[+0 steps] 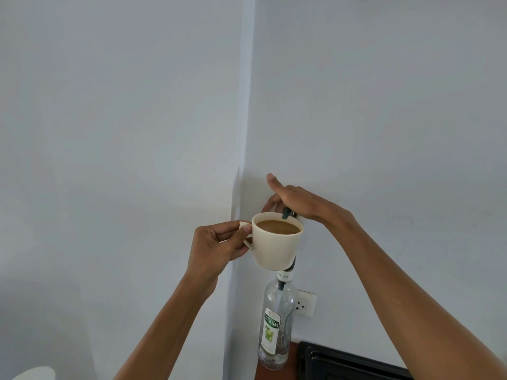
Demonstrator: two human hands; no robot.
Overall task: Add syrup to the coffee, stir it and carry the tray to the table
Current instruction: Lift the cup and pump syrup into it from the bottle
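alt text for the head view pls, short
A left hand holds a cream ceramic cup of milky coffee by its handle under the pump spout of a clear glass syrup bottle, while the right hand presses the pump, against a pale wall.

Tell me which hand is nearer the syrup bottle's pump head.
Right. The right hand rests on top of the pump head; the left hand holds the cup by its handle, on the cup's far side from the pump.

My brown counter (pixel 290 360) shows only a corner — the syrup bottle (pixel 275 322) and a black tray (pixel 348 364) rest there.
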